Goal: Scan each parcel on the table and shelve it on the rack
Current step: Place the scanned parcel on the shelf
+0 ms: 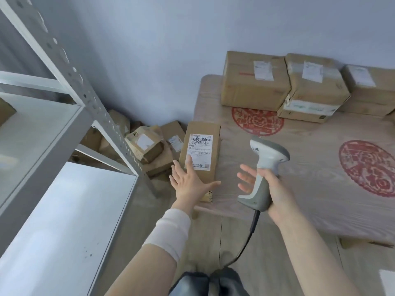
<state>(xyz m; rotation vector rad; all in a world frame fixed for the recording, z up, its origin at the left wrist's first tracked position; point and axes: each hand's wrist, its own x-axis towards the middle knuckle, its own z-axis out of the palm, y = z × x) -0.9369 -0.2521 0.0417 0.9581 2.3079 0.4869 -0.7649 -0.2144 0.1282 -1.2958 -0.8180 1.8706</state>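
A long brown parcel point(202, 129) with a white label lies at the left edge of the table point(310, 174). My left hand point(189, 182) is spread flat with straight fingers over the parcel's near end, fingertips on the label. My right hand point(275, 189) holds the grey-and-white barcode scanner point(269, 154) by its handle, just right of the parcel; the head points toward the label and the fingers are partly loosened. Three bigger cardboard parcels point(254, 86) point(314, 90) point(369, 90) stand in a row at the back of the table. The grey metal rack point(64, 210) with white shelves is on my left.
A heap of torn cardboard boxes point(149, 146) lies on the floor between the rack's post and the table. The scanner's cable point(248, 238) hangs down toward my legs. The table cover has red round prints point(367, 167). A brown box corner point(5, 111) shows on the upper shelf.
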